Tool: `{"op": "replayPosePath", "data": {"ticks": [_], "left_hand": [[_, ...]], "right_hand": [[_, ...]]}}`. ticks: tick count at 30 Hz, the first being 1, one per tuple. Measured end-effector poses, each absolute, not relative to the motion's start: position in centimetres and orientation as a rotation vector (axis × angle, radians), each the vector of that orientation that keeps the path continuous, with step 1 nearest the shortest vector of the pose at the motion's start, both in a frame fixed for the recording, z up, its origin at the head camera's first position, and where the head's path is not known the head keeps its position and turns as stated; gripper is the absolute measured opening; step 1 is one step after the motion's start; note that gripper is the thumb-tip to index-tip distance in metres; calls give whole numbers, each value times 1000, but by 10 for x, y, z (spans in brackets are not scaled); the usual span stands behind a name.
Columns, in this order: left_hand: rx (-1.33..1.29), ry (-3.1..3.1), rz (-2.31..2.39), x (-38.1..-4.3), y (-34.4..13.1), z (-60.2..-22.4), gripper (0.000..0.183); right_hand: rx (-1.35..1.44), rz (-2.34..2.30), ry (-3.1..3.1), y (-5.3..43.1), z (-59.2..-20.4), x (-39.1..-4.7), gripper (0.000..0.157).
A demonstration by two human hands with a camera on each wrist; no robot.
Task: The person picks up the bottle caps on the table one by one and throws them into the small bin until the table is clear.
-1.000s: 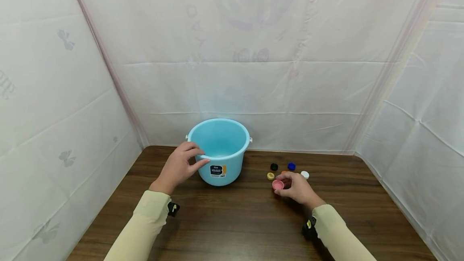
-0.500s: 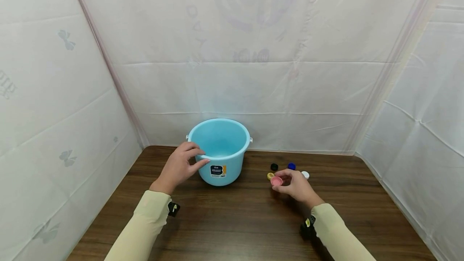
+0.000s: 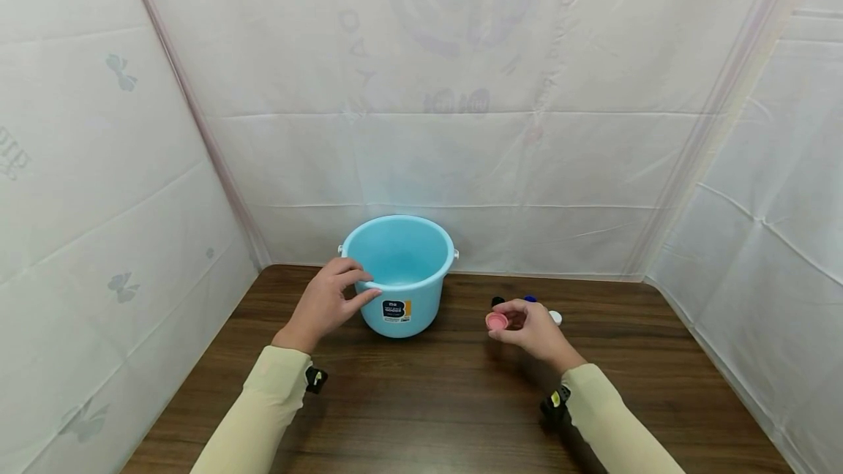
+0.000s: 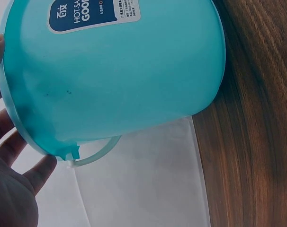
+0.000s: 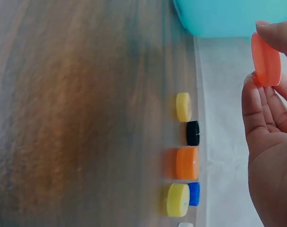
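A light blue bucket point(image 3: 421, 309) stands upright on the table. My left hand point(image 3: 321, 307) holds its rim at the front left, fingers over the edge and thumb on the outside; in the left wrist view those fingers point(image 4: 13, 146) show behind the rim. To the bucket's right, my right hand point(image 3: 536, 333) pinches a round pink bottle cap point(image 3: 497, 322) by its edge, its hollow side showing in the head view. In the right wrist view this cap point(image 5: 266, 60) is seen edge-on between thumb and fingertips, raised off the tabletop.
Behind the right hand lie loose caps: black point(image 3: 497, 301), blue point(image 3: 530, 298) and white point(image 3: 556, 317). An orange cap point(image 5: 187, 163) and two yellow ones, one a yellow cap point(image 5: 183, 107) nearest the bucket, show in the right wrist view. White sheeting point(image 3: 560, 167) surrounds the wooden table point(image 3: 421, 401).
My right hand has lifted the pink cap and carried it slightly left and up in the head view, now covering the yellow cap there. The left hand and the bucket stay put.
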State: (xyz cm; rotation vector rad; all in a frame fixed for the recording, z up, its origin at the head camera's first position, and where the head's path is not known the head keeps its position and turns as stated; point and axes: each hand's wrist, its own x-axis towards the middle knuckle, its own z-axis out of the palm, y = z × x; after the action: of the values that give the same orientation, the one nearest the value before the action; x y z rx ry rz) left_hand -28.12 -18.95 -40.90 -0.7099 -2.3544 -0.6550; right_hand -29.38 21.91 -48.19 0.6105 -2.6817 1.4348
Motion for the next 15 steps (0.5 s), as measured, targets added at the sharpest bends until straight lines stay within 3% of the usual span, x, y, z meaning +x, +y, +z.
{"op": "replayPosePath", "data": {"ticks": [15], "left_hand": [[-708, -2345, -654, -281, -189, -409, 25]], "right_hand": [[620, 1533, -2614, 208, -462, -293, 44]]}}
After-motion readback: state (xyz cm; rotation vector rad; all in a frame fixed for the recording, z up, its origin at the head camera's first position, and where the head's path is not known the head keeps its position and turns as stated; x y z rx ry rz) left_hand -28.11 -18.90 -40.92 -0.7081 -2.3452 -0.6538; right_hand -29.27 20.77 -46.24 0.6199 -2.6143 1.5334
